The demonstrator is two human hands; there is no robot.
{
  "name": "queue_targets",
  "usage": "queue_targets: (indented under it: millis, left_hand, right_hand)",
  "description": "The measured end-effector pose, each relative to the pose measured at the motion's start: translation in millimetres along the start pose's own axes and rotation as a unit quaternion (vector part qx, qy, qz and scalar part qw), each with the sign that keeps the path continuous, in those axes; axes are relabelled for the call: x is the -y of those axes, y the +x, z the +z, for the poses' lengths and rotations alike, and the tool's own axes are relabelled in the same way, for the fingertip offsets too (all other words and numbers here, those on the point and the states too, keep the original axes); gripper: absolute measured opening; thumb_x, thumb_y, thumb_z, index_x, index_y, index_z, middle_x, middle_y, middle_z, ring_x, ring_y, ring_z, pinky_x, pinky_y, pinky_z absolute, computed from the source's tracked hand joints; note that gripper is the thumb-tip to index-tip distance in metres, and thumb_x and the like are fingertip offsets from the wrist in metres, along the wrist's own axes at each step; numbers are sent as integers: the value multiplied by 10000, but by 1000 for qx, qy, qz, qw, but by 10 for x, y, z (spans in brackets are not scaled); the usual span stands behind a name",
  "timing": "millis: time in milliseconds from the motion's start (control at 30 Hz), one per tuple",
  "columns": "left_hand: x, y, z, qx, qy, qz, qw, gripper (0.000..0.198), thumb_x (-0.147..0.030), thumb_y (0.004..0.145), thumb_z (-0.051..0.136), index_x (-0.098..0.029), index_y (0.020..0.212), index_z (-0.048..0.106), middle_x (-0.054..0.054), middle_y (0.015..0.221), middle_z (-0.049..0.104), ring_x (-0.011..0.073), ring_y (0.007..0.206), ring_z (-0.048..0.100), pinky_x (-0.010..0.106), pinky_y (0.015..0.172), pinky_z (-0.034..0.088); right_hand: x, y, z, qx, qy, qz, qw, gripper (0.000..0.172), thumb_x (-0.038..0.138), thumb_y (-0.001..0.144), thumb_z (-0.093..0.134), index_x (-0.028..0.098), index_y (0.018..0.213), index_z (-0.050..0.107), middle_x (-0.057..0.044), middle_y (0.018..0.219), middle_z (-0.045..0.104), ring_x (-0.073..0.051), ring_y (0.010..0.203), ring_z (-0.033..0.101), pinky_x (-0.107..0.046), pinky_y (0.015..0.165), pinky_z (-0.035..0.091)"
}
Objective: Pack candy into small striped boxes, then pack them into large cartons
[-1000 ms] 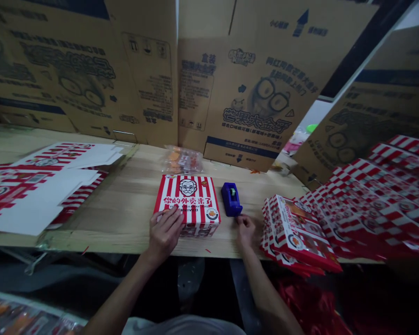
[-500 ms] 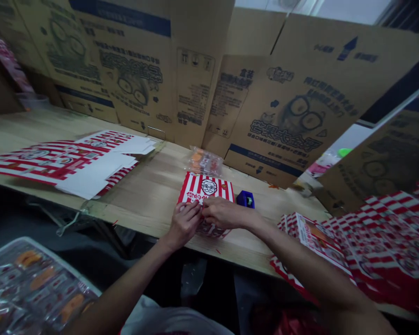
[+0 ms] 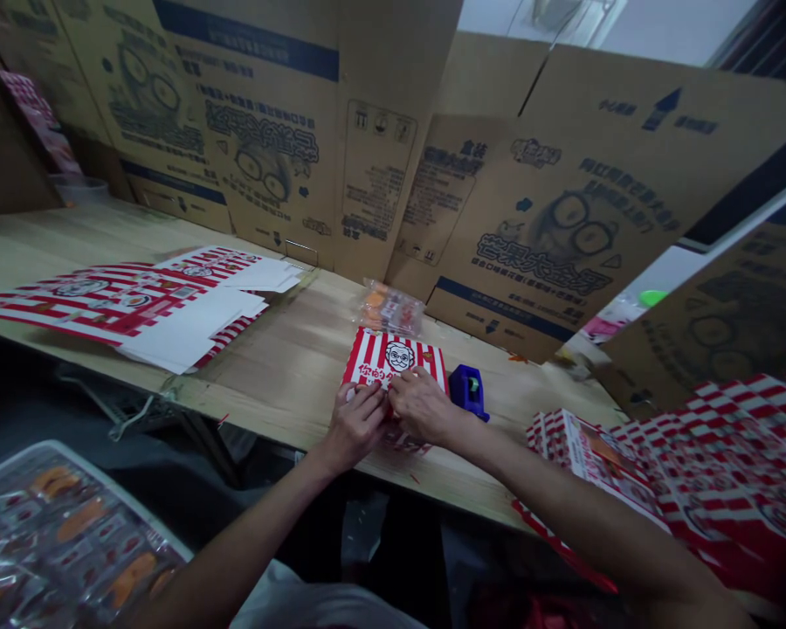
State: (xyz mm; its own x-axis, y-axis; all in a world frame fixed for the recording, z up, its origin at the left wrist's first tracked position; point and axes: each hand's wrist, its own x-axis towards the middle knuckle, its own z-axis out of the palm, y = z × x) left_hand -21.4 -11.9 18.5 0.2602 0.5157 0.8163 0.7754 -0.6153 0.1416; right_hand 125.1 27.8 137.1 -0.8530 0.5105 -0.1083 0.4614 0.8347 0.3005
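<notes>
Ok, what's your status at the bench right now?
Left hand and right hand both on the near part of the red-and-white striped box. Blue tape dispenser just right of it. Clear snack packet behind it.

Box (image 3: 393, 362) on table (image 3: 288, 367), tape dispenser (image 3: 468, 391) right, packet (image 3: 391, 307) behind, flat blanks (image 3: 137, 306) left, stacked boxes (image 3: 589, 463) farther right

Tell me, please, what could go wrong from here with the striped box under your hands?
The right hand works right beside the blue tape dispenser and might knock it. Both hands press at the front of the box, so too much force could crease the printed card. The box also sits near the front edge of the table, so it could perhaps slip off.
</notes>
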Motion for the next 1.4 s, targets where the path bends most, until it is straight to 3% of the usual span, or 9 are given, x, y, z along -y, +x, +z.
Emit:
queue_targets:
  millis: [167,333,500,900,1000,1067,1167,1267,1400]
  left_hand:
    - [-47,21,48,-29,11,-26,999,174,-227,864,611,-200,1027,668,78,1047,731,257,1080,640,474,1027,284]
    - [-60,30,27,-38,9,-22,999,168,-231,869,616,-184,1025,659,90,1053,731,252,1066,648,470,1015,302]
    - [-60,25,21,-36,13,-27,999,185,-230,876,601,-215,1051,659,75,1050,733,244,1062,653,468,1026,308]
    - [-78,47,3,-42,14,-22,999,170,-228,865,630,-200,1033,637,81,1048,734,261,1053,660,475,977,352]
    - [-72,49,-104,-26,-22,-12,999,287,-229,849,644,-194,1130,601,106,1106,710,268,1110,630,465,983,390]
    - [-11,28,-182,-32,-51,-38,997,426,-243,836,656,-184,1243,543,135,1184,668,272,1166,589,459,999,410]
    - [195,-36,-209,-95,-87,-214,968,611,-315,811,683,-176,1360,453,173,1329,565,298,1255,508,477,1016,421]
    - [423,-90,-108,-98,-261,-397,875,540,-421,818,651,-182,1288,537,153,1258,628,294,1154,597,416,894,516]
    - [491,-93,-61,-1,-515,-544,662,488,-511,818,561,-143,1130,636,93,963,749,271,862,716,375,718,578]
  right_hand:
    - [-215,-373,16,-179,140,85,970,617,262,838,606,136,1402,391,-161,1160,602,-297,1042,571,-428,896,445]
    - [-85,-772,539,-400,168,50,900,521,230,852,604,272,1353,465,-118,1129,580,-264,1054,559,-443,904,474]
    - [125,-772,941,-323,110,22,940,523,354,849,621,292,1355,501,-132,1356,498,-307,1262,445,-568,1065,326]
    - [-69,-500,703,-191,227,178,938,558,466,875,577,222,1369,492,-173,1503,354,-376,1404,256,-648,1100,184]
    - [-210,-465,816,-260,397,273,837,544,459,869,558,179,1332,505,-182,1464,409,-344,1372,342,-583,1098,283]
    - [-271,-434,900,-298,561,326,700,556,452,830,600,194,1310,493,-147,1369,529,-302,1261,502,-500,1031,425]
    - [-261,-373,1004,-245,783,358,446,514,367,752,695,194,1210,541,-91,1101,705,-257,974,688,-391,834,568]
    - [-179,-299,1072,-182,868,361,287,324,321,768,653,134,1030,621,-106,871,749,-258,817,725,-370,734,590]
    - [-48,-246,1085,-198,889,353,215,288,342,794,618,121,978,634,-116,809,750,-263,764,731,-393,711,589]
